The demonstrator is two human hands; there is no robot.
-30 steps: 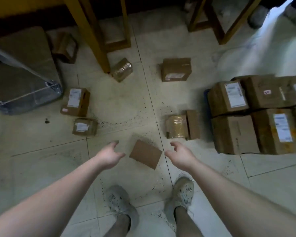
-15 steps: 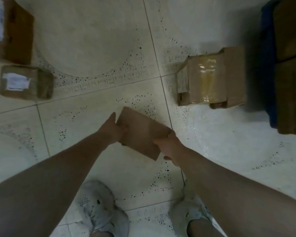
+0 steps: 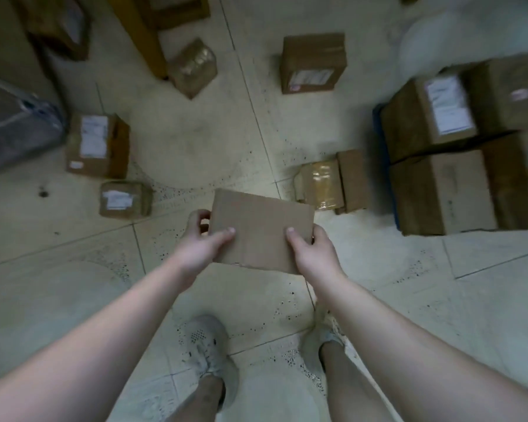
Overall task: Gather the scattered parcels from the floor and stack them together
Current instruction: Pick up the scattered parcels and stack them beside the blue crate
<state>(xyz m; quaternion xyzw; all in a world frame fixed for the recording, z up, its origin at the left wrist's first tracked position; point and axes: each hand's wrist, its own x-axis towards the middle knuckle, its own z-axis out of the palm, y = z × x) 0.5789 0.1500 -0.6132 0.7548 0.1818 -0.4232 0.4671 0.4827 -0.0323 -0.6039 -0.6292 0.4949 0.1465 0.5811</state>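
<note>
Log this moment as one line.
left hand: grips flat parcel | right hand: grips flat parcel | stacked boxes: floor, right

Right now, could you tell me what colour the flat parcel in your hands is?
The flat parcel is plain brown, clearest in the head view.

Flat parcel held between left hand and right hand, above floor. Taped parcel on floor just beyond it, to the right; stacked parcels farther right. Two labelled parcels on floor at left.
</note>
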